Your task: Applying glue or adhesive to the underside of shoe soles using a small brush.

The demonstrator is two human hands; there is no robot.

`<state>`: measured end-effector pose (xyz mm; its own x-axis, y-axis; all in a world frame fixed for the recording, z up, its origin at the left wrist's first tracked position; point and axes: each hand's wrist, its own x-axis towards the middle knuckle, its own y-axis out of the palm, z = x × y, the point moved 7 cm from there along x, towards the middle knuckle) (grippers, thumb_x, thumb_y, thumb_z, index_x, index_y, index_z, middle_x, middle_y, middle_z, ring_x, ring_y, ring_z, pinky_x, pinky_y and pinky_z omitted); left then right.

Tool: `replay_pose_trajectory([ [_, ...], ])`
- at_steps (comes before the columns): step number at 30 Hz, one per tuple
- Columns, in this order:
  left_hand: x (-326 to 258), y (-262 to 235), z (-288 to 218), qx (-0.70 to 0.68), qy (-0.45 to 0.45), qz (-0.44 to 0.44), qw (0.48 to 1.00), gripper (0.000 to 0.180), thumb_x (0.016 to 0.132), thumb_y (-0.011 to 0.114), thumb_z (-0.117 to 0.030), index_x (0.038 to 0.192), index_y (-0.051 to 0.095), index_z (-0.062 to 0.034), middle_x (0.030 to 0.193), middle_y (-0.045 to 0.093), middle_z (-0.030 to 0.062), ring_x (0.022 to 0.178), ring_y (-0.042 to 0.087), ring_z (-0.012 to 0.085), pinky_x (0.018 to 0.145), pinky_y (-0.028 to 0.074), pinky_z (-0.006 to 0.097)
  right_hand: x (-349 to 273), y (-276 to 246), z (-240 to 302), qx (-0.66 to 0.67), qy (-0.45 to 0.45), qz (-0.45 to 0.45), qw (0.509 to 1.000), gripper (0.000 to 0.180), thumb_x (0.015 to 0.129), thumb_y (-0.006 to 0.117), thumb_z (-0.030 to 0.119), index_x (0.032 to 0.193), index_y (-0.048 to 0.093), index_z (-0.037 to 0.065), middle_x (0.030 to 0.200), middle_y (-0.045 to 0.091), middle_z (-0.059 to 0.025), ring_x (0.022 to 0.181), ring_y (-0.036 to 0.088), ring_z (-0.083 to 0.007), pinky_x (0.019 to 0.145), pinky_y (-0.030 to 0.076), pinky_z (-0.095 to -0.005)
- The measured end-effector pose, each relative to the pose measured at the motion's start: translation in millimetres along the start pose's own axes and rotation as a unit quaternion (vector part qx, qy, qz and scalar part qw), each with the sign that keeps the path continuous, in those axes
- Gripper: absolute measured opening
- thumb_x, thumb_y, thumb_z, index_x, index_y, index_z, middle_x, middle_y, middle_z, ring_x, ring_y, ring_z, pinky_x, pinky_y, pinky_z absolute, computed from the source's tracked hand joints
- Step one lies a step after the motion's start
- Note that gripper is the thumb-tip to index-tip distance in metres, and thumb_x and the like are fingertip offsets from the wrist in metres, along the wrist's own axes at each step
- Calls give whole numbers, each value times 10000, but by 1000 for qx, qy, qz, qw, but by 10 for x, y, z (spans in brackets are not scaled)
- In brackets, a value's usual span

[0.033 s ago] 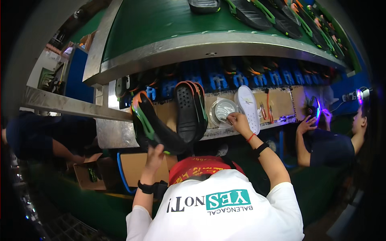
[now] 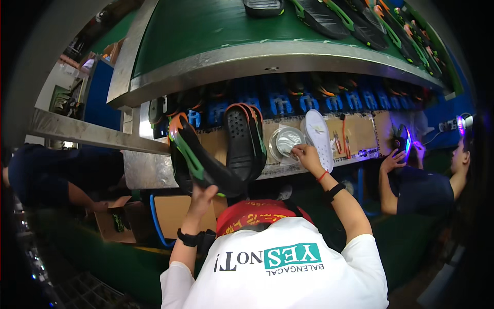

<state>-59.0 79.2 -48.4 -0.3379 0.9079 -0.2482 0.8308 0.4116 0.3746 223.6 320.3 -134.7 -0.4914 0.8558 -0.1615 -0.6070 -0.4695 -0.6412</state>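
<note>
Left hand: the left hand (image 2: 201,195) is closing around the lower end of a black shoe sole with green trim (image 2: 198,157), holding it tilted up off the workbench (image 2: 360,135).
Right hand: the right hand (image 2: 307,154) is resting half curled, fingertips touching a round clear plastic lid (image 2: 286,142); I cannot tell whether it is gripping it.
Beside the lid: a white insole (image 2: 319,139) is lying just right of the hand, and a black perforated sole with an orange edge (image 2: 242,141) is standing just left of the lid, crowding that side.
Above: a green conveyor belt (image 2: 206,31) with a steel rim is overhanging the workbench's far edge, carrying dark soles (image 2: 329,18) along its right end.
Under the belt: a row of blue holders (image 2: 309,100) is running along the far edge.
Right end of workbench: another person's hands (image 2: 396,159) are working at a violet-lit shoe (image 2: 404,140), well apart.
Open room: brown cardboard surface (image 2: 360,131) is lying between the insole and that person.
Left: a cardboard box (image 2: 118,221) is sitting below the workbench's near-left corner.
</note>
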Motion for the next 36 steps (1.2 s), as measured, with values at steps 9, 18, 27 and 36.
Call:
replay_pose_trajectory([
  [9, 282, 649, -522, 277, 125, 85, 949, 1276, 587, 894, -202, 1417, -53, 1, 1326, 330, 154, 1214, 427, 269, 1028, 370, 383, -233, -524, 1557, 204, -191, 44, 959, 137, 850, 647, 83, 957, 658, -2, 905, 657, -122, 734, 633, -199, 701, 485, -286],
  [18, 321, 955, -809, 309, 180, 112, 927, 1251, 558, 907, -243, 1408, 27, 18, 1333, 320, 170, 1247, 398, 287, 1049, 347, 395, -469, -602, 2358, -35, -423, 10, 906, 152, 765, 696, 51, 899, 631, 22, 977, 630, -118, 771, 652, -290, 636, 529, -337],
  [27, 308, 1009, -872, 390, 208, 120, 889, 1285, 568, 907, -237, 1431, -17, -7, 1370, 289, 179, 1278, 373, 300, 1047, 355, 383, -402, -586, 2223, 24, -347, 71, 935, 133, 792, 680, 57, 916, 654, 17, 967, 645, -131, 768, 654, -316, 658, 532, -359],
  [36, 321, 1014, -804, 407, 167, 124, 889, 1312, 567, 910, -241, 1437, -49, -24, 1389, 291, 181, 1299, 369, 287, 1062, 348, 374, -391, -536, 2159, 104, -294, 140, 940, 91, 817, 647, 23, 894, 644, -24, 889, 650, -142, 795, 643, -320, 701, 517, -353],
])
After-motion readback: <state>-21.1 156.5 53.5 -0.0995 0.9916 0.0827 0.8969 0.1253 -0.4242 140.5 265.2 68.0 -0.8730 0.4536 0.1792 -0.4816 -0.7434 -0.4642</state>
